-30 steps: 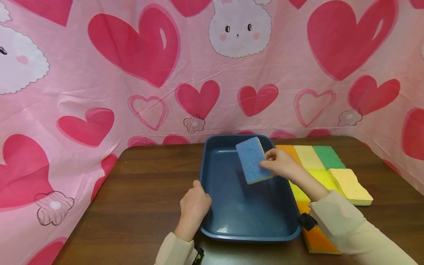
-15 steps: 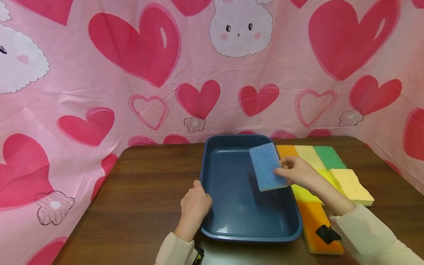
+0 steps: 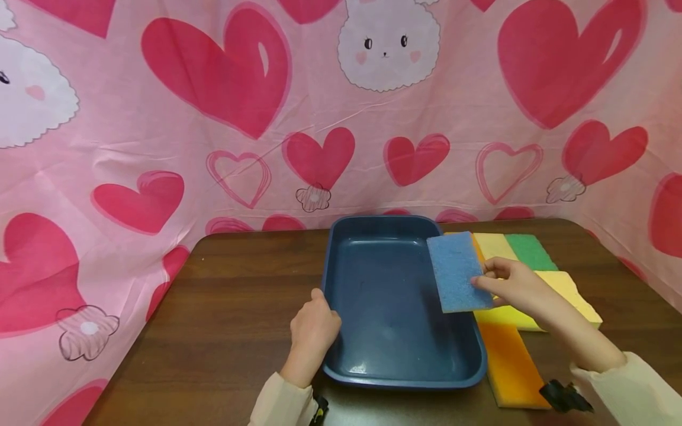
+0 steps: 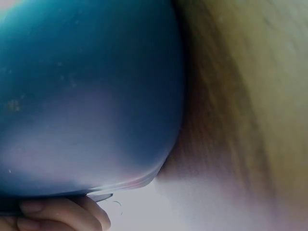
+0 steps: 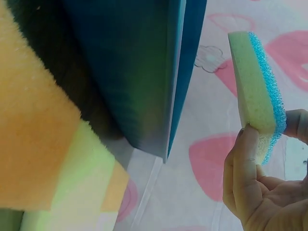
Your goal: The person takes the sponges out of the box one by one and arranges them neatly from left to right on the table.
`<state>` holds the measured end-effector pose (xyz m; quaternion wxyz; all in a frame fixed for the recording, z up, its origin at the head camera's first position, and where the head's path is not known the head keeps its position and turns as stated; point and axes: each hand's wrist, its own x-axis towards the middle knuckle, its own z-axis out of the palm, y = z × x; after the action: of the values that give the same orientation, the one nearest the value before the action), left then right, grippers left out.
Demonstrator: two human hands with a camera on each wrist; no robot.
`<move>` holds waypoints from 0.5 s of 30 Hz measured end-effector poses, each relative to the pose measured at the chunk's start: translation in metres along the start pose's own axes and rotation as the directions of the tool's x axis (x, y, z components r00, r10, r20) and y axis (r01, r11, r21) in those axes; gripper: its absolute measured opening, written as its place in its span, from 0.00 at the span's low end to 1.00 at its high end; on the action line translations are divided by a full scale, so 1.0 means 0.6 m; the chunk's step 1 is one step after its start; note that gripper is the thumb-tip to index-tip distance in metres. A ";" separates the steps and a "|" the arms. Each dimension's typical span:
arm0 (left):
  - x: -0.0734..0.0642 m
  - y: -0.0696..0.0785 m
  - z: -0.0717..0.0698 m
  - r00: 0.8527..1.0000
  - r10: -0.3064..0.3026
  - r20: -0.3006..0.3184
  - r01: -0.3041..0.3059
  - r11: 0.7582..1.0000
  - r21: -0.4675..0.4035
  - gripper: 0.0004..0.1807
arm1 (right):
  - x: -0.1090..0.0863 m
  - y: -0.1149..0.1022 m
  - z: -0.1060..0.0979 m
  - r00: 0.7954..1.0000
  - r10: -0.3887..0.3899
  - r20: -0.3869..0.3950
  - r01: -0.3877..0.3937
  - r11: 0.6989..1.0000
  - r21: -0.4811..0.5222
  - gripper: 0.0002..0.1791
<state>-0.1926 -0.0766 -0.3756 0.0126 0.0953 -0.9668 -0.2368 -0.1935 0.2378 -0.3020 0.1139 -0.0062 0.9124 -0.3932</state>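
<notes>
My right hand (image 3: 515, 289) pinches a sponge (image 3: 457, 273) with a blue scouring face and a pale yellow side, thumb on the blue and fingers behind. It is raised over the right rim of a dark blue rectangular tray (image 3: 405, 382). In the right wrist view the sponge (image 5: 255, 79) stands nearly on edge above the hand (image 5: 269, 197). My left hand (image 3: 315, 322) grips the tray's left rim. Seen from the left wrist, its curled fingers (image 4: 62, 214) lie along the tray wall (image 4: 96, 120).
Several sponges lie on the brown wooden table (image 3: 240, 319) right of the tray: an orange one (image 3: 514, 367) in front, a green one (image 3: 530, 251) at the back, and a pale yellow one (image 3: 572, 291) at the right. A pink heart-patterned cloth (image 3: 367, 112) hangs behind.
My right hand has carried the blue sponge rightward and slightly lower, from over the tray's interior to over its right rim. The left hand has stayed on the tray.
</notes>
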 end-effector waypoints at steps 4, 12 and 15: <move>0.000 0.000 0.000 1.000 0.002 -0.003 -0.002 1.000 0.001 0.12 | -0.008 0.017 -0.010 1.000 0.012 0.002 -0.012 1.000 -0.017 0.26; 0.000 -0.001 0.000 1.000 0.006 -0.006 -0.006 1.000 0.005 0.11 | -0.019 0.050 -0.024 0.998 0.061 0.015 -0.061 0.998 -0.025 0.28; 0.001 -0.001 0.001 1.000 0.003 -0.005 -0.003 1.000 0.003 0.11 | -0.026 0.057 -0.028 0.998 0.059 0.007 -0.059 0.998 -0.025 0.28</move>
<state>-0.1929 -0.0768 -0.3762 0.0151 0.0942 -0.9673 -0.2349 -0.1791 0.2750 -0.3119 0.1289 0.0177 0.9164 -0.3785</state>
